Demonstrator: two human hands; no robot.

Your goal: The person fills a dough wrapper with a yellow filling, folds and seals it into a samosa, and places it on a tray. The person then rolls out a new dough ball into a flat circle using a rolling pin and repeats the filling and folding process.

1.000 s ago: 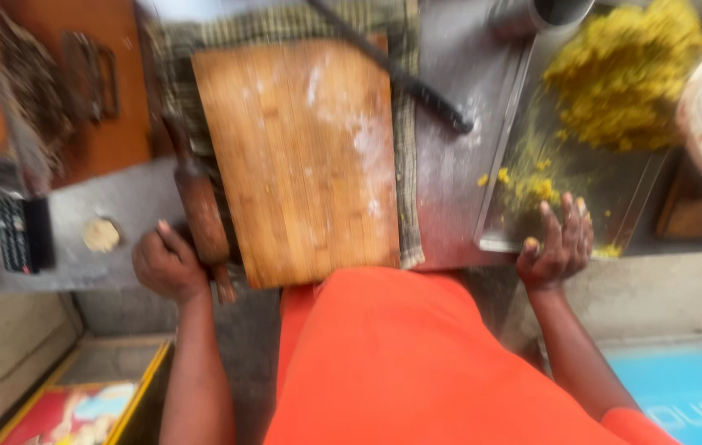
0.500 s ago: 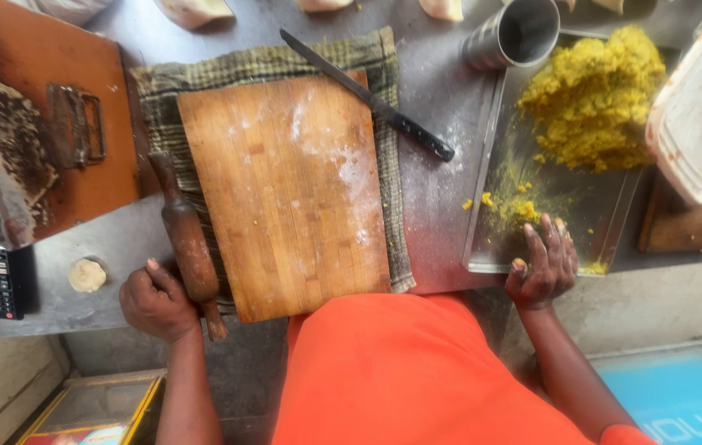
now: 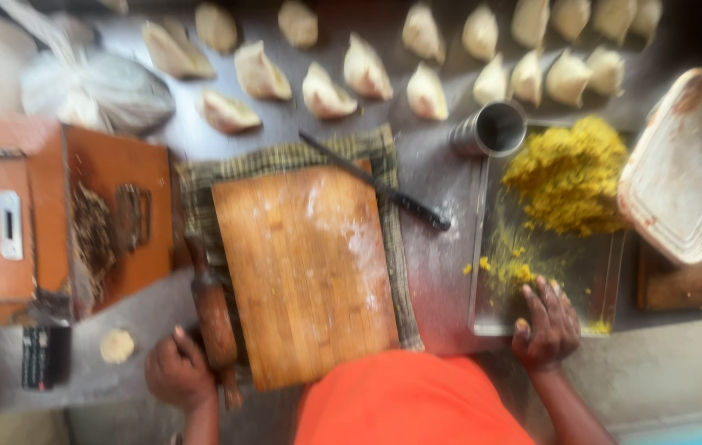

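Place: a kitchen where food is made.
Signs: rows of folded dough pockets, a wooden board, a rolling pin, yellow filling in a tray.

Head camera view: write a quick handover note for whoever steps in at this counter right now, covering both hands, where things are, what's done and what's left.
Left hand: resting at the near end of the wooden rolling pin, beside the cutting board; grip unclear in the blur.
Right hand: fingers spread in the near end of the metal tray, empty, short of the yellow filling.
Knife lies across the board's far corner. Small dough ball sits left of the pin.
Done: rows of folded pastries along the far side.
Left: the floured board is bare; the dough ball is unrolled and plenty of filling remains.
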